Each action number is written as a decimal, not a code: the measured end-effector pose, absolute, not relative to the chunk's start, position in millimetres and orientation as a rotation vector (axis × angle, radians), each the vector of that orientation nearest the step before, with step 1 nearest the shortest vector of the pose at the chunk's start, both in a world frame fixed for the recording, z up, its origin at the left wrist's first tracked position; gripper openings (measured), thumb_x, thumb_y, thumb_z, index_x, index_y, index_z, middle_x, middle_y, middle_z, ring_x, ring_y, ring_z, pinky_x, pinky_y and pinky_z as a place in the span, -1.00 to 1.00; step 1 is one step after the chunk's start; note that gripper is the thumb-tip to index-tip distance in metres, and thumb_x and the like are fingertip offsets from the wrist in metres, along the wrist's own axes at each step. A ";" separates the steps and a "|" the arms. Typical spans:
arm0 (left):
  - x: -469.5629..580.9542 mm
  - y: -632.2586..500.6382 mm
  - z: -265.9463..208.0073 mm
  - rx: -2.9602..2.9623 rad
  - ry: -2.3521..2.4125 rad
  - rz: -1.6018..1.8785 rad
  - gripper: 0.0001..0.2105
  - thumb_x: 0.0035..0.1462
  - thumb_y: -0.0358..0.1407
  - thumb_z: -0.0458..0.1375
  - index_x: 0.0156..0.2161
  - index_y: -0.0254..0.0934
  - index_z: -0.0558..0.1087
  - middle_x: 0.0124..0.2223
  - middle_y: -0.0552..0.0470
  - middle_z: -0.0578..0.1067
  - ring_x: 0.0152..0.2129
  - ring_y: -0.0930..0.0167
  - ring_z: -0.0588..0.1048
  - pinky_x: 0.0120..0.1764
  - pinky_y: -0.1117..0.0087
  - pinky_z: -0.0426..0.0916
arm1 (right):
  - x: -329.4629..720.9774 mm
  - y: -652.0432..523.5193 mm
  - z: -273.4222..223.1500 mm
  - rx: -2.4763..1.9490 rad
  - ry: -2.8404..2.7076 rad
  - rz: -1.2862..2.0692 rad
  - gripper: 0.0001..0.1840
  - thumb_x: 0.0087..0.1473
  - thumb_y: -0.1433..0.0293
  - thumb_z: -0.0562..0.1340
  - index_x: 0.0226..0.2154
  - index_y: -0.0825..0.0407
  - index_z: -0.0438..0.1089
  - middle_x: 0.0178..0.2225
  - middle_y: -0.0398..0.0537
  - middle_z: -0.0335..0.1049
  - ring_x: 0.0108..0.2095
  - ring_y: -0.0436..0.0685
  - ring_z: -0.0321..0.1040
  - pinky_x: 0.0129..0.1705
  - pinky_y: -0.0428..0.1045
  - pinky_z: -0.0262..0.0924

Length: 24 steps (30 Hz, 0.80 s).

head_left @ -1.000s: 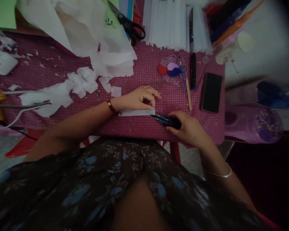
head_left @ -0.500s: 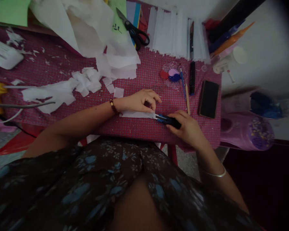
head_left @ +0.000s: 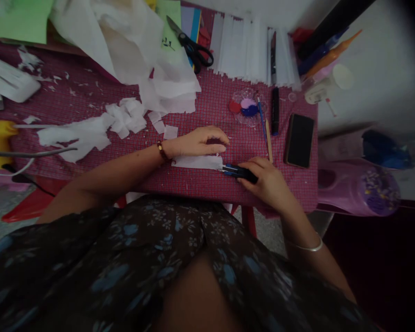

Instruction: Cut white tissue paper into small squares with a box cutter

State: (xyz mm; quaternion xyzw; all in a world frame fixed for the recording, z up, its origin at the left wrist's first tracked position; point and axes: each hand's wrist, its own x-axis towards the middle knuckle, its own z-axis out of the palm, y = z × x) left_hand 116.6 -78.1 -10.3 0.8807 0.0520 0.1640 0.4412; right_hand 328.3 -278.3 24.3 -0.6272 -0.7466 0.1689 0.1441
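Note:
A narrow white paper strip (head_left: pixel 198 162) lies flat near the table's front edge. My left hand (head_left: pixel 207 139) is just above it, thumb and fingers apart with nothing between them. From the right, my right hand (head_left: pixel 265 180) grips a black-and-blue stapler (head_left: pixel 240 172), fingers wrapped round its rear part. The stapler's silver front end meets the right end of the strip; whether the paper lies between its jaws I cannot tell.
Black scissors (head_left: pixel 193 48), white paper sheets (head_left: pixel 173 92) and bundled white strips (head_left: pixel 242 48) lie at the back. Right of centre are a paint palette (head_left: pixel 247 117), a marker (head_left: pixel 275 110) and a phone (head_left: pixel 299 140). A yellow glue gun (head_left: pixel 0 133) lies at the left.
My left hand has let go of the strip's right end and lifted slightly, its thumb now apart from the fingers. My right hand still holds the stapler in nearly the same place.

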 end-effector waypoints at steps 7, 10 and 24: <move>114.7 -99.3 -1.6 2.588 0.234 0.242 -0.62 0.34 -0.10 0.08 0.12 -0.27 0.50 0.26 -0.22 0.43 0.21 0.14 0.36 0.27 0.03 0.17 | 329.0 -280.7 19.7 -1.794 -2.142 0.479 -0.70 0.20 0.33 0.25 0.00 -0.05 0.48 -0.11 0.09 0.48 -0.07 0.32 0.43 0.02 0.27 0.39; 113.1 -106.4 -4.0 2.718 0.351 0.207 -0.55 0.32 -0.12 0.12 0.24 -0.24 0.40 0.37 -0.23 0.30 0.31 0.06 0.24 0.33 -0.10 0.02 | 328.4 -280.3 20.0 -1.790 -2.136 0.487 -0.68 0.20 0.34 0.25 0.02 -0.07 0.47 -0.11 0.07 0.48 -0.06 0.33 0.43 0.04 0.28 0.38; 108.5 -102.6 -21.1 2.720 0.326 0.294 -0.46 0.31 -0.10 0.15 0.34 -0.14 0.29 0.43 -0.14 0.22 0.37 0.07 0.15 0.38 -0.13 -0.10 | 315.2 -313.6 15.3 -1.827 -1.968 0.520 -0.70 0.22 0.30 0.27 0.01 -0.06 0.45 -0.16 0.06 0.46 -0.11 0.31 0.43 -0.05 0.25 0.42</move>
